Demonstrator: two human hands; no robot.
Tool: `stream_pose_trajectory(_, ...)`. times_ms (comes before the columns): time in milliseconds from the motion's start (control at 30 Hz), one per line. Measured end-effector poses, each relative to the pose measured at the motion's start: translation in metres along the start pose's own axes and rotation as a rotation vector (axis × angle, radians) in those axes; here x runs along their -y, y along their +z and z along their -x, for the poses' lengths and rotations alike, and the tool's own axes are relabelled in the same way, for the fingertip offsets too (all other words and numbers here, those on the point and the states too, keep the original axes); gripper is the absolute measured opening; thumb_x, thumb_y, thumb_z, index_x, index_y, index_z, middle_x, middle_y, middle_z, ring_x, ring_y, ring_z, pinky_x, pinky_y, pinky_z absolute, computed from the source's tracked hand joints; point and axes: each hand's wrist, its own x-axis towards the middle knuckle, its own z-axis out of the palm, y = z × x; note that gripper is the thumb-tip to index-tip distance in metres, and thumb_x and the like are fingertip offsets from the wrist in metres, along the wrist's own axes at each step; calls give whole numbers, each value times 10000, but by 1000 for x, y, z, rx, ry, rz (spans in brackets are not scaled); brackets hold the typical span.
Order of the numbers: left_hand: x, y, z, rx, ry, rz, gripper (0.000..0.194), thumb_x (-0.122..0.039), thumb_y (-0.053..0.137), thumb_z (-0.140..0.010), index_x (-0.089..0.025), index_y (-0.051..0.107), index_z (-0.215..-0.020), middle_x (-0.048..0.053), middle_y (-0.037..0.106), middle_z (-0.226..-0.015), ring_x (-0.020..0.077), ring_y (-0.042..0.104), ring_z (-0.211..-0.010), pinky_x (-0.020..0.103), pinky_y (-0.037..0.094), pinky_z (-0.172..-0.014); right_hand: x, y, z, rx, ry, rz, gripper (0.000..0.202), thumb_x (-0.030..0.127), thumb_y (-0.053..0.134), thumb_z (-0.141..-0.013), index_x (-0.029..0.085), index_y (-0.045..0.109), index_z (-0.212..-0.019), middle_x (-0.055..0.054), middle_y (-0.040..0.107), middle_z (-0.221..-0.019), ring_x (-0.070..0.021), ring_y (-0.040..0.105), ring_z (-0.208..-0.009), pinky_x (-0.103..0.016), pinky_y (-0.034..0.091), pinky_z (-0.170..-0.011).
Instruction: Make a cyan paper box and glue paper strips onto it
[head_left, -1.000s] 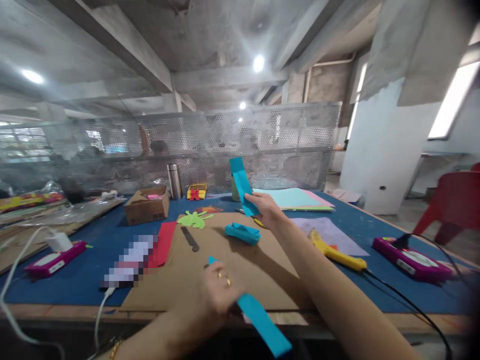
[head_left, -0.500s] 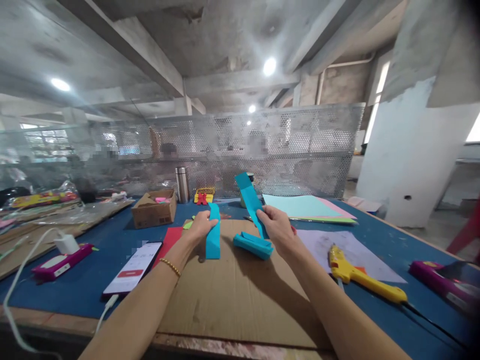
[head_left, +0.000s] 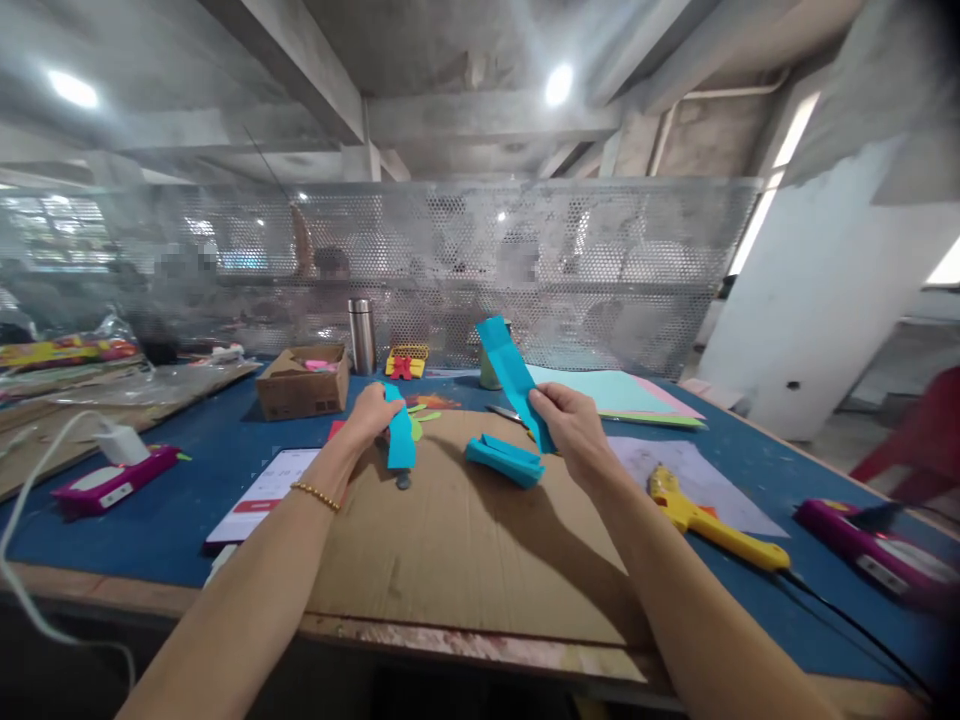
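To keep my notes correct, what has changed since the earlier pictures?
The left hand moved from the near edge of the cardboard to its far left, carrying its blue strip. Nothing was let go. The right hand still holds its raised strip; the blue bundle and glue gun stayed.

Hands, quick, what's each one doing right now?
Left hand: closed on a blue strip.
Right hand: closed on another blue strip, pinched between thumb and fingers.
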Motion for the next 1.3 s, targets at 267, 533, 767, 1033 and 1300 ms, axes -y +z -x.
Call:
stream_pose_trajectory(267,-42,-8,31,-319,548,44,399,-412,531,-959,-138,596,-1242,165,616,-1212,278,575,-1157,418,441,-996,8,5,15,62,-182,265,211,332,567,-844,198,667,-716,-13,585,-646,-155,478,-616,-277,345,-603)
stream_pose_trajectory(533,-82,-3,79,-46,984,-227,195,-308,653,-922,-262,736,-1092,67,695,-1115,262,547,-1119,476,302,-1011,19,-12,43,175,-716,821,248,193,492,-996,228,734,-951,-87,660,-886,-233,522,-849,-365,359,-784)
stream_pose_trajectory(767,-69,3,130,230,1132,-434,238,-96,538,-916,-186,713,-782,98,669,-860,255,564,-912,426,368,-861,5,-38,115,373,-748,832,236,163,484,-1000,211,714,-1020,-92,669,-906,-229,528,-829,-374,378,-749)
stream_pose_trajectory(1033,-13,-8,189,172,1058,-453,269,-55,430,-960,-139,681,-913,111,646,-901,256,555,-862,403,421,-788,-10,-45,138,389,-604,613,237,106,497,-961,183,716,-1005,-104,661,-961,-225,524,-872,-363,407,-754)
stream_pose_trajectory(1300,-4,-15,202,150,966,-377,249,-84,434,-989,-154,672,-983,99,658,-972,241,559,-906,384,434,-796,-16,-54,155,394,-526,531,285,159,458,-1012,161,740,-975,-92,619,-861,-210,516,-811,-352,416,-717)
